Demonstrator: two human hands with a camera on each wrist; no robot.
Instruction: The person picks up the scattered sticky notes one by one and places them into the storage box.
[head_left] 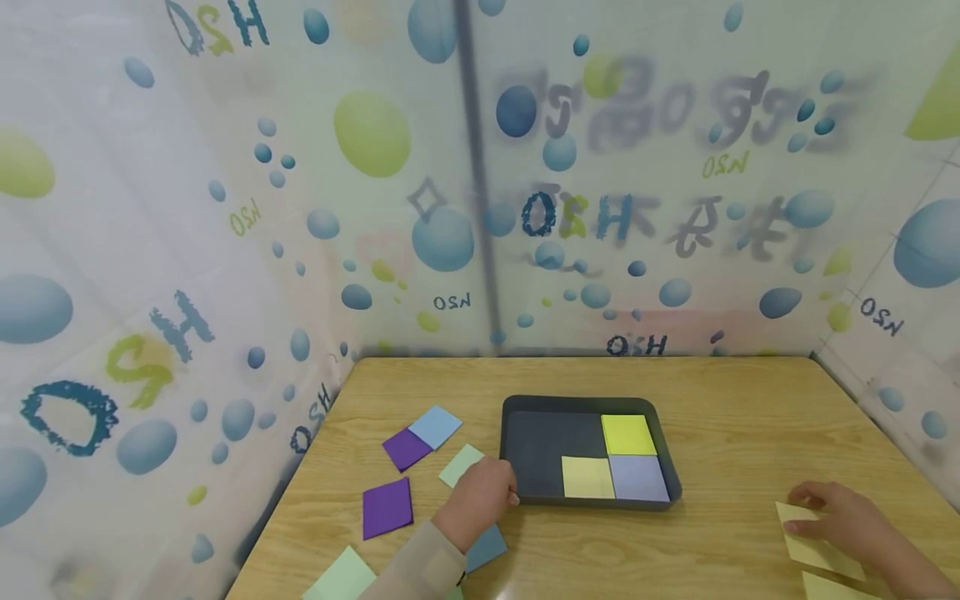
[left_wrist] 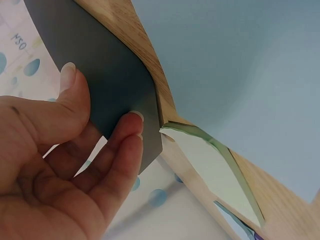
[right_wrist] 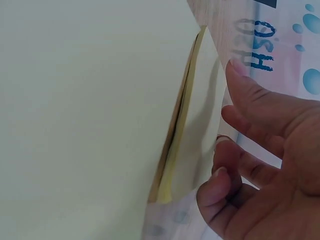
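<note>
My left hand point(head_left: 482, 493) grips the dark tray point(head_left: 581, 402) at its near left corner. In the left wrist view, the thumb is at the rim and curled fingertips point(left_wrist: 134, 120) lie against the outer wall. Inside the tray sit three square sticky-note pads: a bright yellow one point(head_left: 628, 435), a pale yellow one point(head_left: 588, 477) and a lavender one point(head_left: 638, 477). At the far right, my right hand point(head_left: 847, 521) is over another pale yellow pad point(head_left: 825, 554) on the table, its loosely bent fingers right at the pad's edge in the right wrist view.
Left of the tray lie a light blue pad point(head_left: 436, 427), two purple pads point(head_left: 407, 450) and a pale green pad point(head_left: 459, 463). Nearer are a blue pad point(head_left: 487, 550) and another green one point(head_left: 341, 577). One more yellow pad point(head_left: 828, 588) is at the near right. Printed curtains surround the wooden table point(head_left: 720, 542).
</note>
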